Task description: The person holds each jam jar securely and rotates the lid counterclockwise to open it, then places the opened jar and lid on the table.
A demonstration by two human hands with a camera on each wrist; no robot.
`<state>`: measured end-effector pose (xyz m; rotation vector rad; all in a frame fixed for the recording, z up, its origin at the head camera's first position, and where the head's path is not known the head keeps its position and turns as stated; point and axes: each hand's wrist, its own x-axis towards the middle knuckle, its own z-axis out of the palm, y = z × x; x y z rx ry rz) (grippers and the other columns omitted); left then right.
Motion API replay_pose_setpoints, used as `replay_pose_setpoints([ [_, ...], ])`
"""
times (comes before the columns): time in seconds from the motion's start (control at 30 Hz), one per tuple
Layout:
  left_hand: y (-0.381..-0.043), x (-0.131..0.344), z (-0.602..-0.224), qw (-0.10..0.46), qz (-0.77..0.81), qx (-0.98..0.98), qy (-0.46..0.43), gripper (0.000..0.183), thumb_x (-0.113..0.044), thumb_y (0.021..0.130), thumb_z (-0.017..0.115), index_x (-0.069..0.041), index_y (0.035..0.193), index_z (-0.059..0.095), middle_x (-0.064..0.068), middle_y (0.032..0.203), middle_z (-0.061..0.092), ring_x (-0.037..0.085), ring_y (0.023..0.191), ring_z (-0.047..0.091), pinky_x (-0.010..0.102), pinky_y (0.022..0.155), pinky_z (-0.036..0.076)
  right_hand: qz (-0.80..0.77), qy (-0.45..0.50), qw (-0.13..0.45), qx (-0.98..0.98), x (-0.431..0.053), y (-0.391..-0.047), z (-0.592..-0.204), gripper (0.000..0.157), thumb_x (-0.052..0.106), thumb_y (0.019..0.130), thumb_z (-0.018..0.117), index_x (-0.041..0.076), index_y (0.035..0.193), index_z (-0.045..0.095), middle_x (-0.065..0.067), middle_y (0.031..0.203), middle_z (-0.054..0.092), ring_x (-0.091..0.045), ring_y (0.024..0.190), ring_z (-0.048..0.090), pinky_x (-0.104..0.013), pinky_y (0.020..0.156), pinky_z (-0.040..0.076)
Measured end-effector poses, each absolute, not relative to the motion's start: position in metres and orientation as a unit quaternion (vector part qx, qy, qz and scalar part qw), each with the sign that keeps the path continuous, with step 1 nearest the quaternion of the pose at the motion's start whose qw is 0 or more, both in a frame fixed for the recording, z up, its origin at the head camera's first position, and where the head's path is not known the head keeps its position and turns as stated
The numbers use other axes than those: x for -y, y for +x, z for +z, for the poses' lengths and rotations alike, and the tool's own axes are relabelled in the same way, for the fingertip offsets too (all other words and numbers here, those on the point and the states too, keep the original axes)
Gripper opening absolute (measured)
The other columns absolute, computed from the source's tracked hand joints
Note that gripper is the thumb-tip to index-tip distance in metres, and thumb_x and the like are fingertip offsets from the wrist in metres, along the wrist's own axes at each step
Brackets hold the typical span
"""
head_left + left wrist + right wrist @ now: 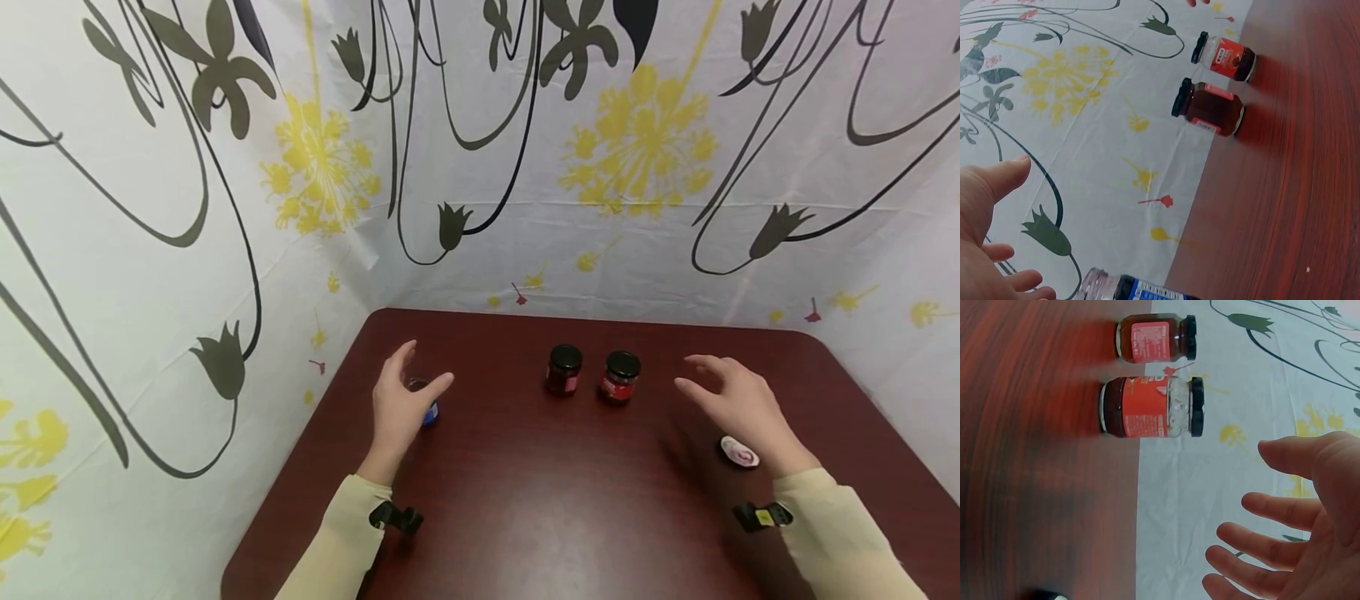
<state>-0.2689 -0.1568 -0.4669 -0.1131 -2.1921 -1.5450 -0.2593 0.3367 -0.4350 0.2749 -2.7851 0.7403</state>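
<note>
My left hand (397,408) hovers at the left side of the table, thumb and fingers spread apart with nothing between them. Partly hidden behind it stands a small container with a blue label (430,414); its clear top (1094,284) shows in the left wrist view. On the right, my right hand (738,404) is held in the air with its fingers loosely bent. Two glass jars with black lids stand between the hands: a dark brown jar (564,369) and a red-labelled jar (620,377), the latter nearer the right hand.
A small oval piece (739,452), whitish and pink on top with a dark edge, lies under the right wrist. The dark red-brown table (547,500) has rounded corners. A white cloth with a plant print (480,175) hangs behind and along the left side.
</note>
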Motion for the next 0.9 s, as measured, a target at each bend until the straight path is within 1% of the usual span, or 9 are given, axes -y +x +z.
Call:
replay_pose_setpoints([
  [0.13, -0.268, 0.149, -0.465, 0.222, -0.561, 0.796, -0.053, 0.078, -0.048, 0.078, 0.085, -0.033, 0.146, 0.050, -0.005, 0.142, 0.051, 0.019, 0.134, 0.047, 0.051, 0.107, 0.039, 0.258, 0.095, 0.125, 0.953, -0.331, -0.261, -0.432, 0.058, 0.048, 0.097, 0.063, 0.008, 0.138, 0.057, -0.025, 0.128, 0.059, -0.046, 0.117, 0.052, -0.065, 0.082, 0.042],
  [0.3, -0.266, 0.138, -0.465, 0.216, -0.560, 0.797, -0.069, 0.080, -0.046, 0.077, 0.086, -0.032, 0.146, 0.049, -0.005, 0.140, 0.052, 0.020, 0.134, 0.048, 0.052, 0.106, 0.040, 0.257, 0.093, 0.125, 0.954, -0.326, -0.264, -0.429, 0.058, 0.049, 0.098, 0.062, 0.008, 0.139, 0.057, -0.023, 0.127, 0.059, -0.044, 0.116, 0.053, -0.065, 0.083, 0.042],
  [0.43, -0.266, 0.130, -0.466, 0.212, -0.559, 0.797, -0.081, 0.081, -0.045, 0.077, 0.087, -0.030, 0.146, 0.049, -0.005, 0.140, 0.053, 0.019, 0.134, 0.048, 0.049, 0.107, 0.041, 0.258, 0.095, 0.130, 0.953, -0.322, -0.266, -0.427, 0.057, 0.049, 0.098, 0.062, 0.009, 0.138, 0.057, -0.023, 0.127, 0.059, -0.044, 0.116, 0.053, -0.065, 0.084, 0.041],
  [0.53, -0.266, 0.124, -0.467, 0.206, -0.560, 0.798, -0.086, 0.081, -0.044, 0.077, 0.087, -0.029, 0.147, 0.049, -0.004, 0.141, 0.052, 0.018, 0.134, 0.048, 0.044, 0.109, 0.039, 0.258, 0.097, 0.132, 0.952, -0.319, -0.268, -0.425, 0.055, 0.049, 0.098, 0.062, 0.009, 0.137, 0.058, -0.022, 0.127, 0.059, -0.044, 0.116, 0.053, -0.064, 0.085, 0.041],
  [0.7, -0.267, 0.114, -0.470, 0.191, -0.556, 0.804, -0.094, 0.081, -0.043, 0.078, 0.087, -0.028, 0.148, 0.048, -0.005, 0.141, 0.052, 0.017, 0.134, 0.048, 0.040, 0.109, 0.040, 0.264, 0.098, 0.134, 0.950, -0.316, -0.269, -0.422, 0.053, 0.047, 0.098, 0.062, 0.009, 0.136, 0.059, -0.022, 0.127, 0.060, -0.042, 0.115, 0.054, -0.063, 0.085, 0.042],
  [0.83, -0.267, 0.107, -0.474, 0.180, -0.554, 0.807, -0.099, 0.081, -0.043, 0.078, 0.086, -0.029, 0.148, 0.047, -0.004, 0.142, 0.051, 0.016, 0.135, 0.047, 0.038, 0.109, 0.040, 0.269, 0.094, 0.133, 0.949, -0.313, -0.271, -0.420, 0.054, 0.048, 0.098, 0.062, 0.010, 0.136, 0.059, -0.021, 0.128, 0.059, -0.042, 0.115, 0.055, -0.063, 0.087, 0.042],
  [0.9, -0.268, 0.104, -0.476, 0.175, -0.556, 0.806, -0.100, 0.081, -0.042, 0.079, 0.087, -0.028, 0.148, 0.048, -0.003, 0.142, 0.052, 0.017, 0.134, 0.047, 0.039, 0.109, 0.040, 0.271, 0.091, 0.136, 0.949, -0.311, -0.272, -0.419, 0.054, 0.049, 0.097, 0.063, 0.011, 0.136, 0.059, -0.020, 0.127, 0.060, -0.041, 0.116, 0.055, -0.063, 0.088, 0.042],
])
